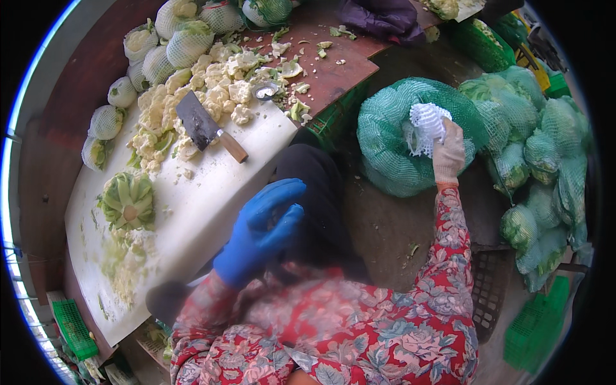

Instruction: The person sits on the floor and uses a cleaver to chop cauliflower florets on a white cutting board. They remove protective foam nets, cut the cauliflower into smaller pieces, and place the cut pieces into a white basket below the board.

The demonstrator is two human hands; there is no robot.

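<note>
My right hand point(448, 151), in a pale knit glove, grips white foam netting point(428, 126) at the middle of a rounded green mesh sack point(385, 130). Its fingertips are partly hidden by the netting. My left hand point(262, 231) wears a blue glove and hovers over my dark-trousered lap, thumb and fingers apart, with nothing visible in it. Left of it, a white cutting board point(192, 211) carries a trimmed cauliflower head point(127, 202), stem end up. A cleaver point(198, 120) with a wooden handle lies on the board's far part, its blade against cut cauliflower pieces point(216, 84).
Several cauliflowers in white foam nets point(159, 62) line the table's far left. Beside the florets sits a small round object point(264, 90). Purple cloth point(382, 19) lies on the reddish tabletop point(337, 82). Filled green mesh bags point(519, 130) and a green crate point(536, 327) stand at right.
</note>
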